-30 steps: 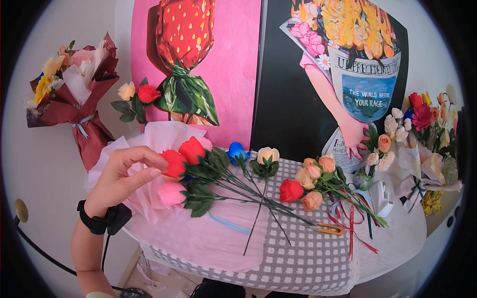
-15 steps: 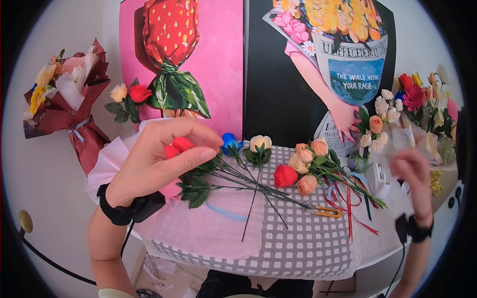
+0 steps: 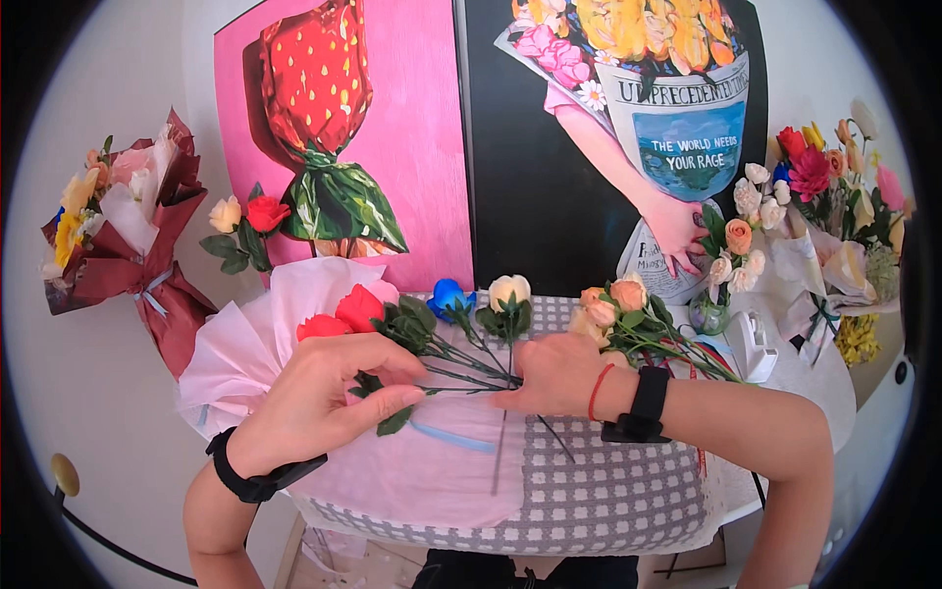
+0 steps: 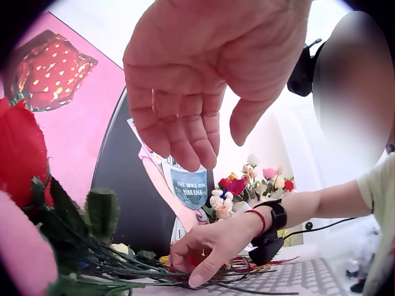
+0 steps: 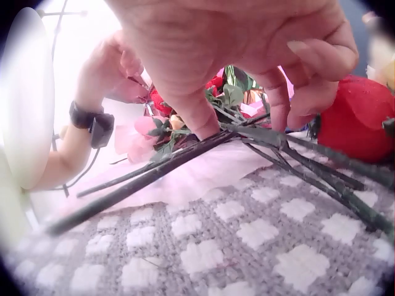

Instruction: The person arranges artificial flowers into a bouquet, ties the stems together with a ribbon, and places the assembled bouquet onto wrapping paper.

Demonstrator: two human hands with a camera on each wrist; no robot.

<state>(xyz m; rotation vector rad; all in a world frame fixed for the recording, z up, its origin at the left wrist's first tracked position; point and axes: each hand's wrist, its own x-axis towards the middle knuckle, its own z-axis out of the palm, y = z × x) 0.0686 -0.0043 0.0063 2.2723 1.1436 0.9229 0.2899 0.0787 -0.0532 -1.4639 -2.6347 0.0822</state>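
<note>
Artificial roses lie on pink paper (image 3: 432, 476): red heads (image 3: 359, 307), a blue rose (image 3: 448, 296) and a cream rose (image 3: 509, 291), their green stems (image 3: 461, 365) crossing toward the right. My right hand (image 3: 564, 378) is at the crossing, and the right wrist view has its thumb and fingers (image 5: 279, 111) around the dark stems (image 5: 179, 161). Beside the red heads, my left hand (image 3: 329, 393) hovers with relaxed, slightly bent fingers; the left wrist view shows nothing held in that hand (image 4: 210, 68). Part of the bunch is hidden behind both hands.
Peach roses (image 3: 628, 293) lie behind my right forearm, with a white tape dispenser (image 3: 754, 348) farther right. A grey checked cloth (image 3: 608, 496) covers the table front. Wrapped bouquets stand left (image 3: 147, 231) and right (image 3: 844, 255). Two paintings stand behind.
My right hand has come in from the right edge onto the stems. The left hand has moved lower, beside the rose heads. The camera view has shifted slightly.
</note>
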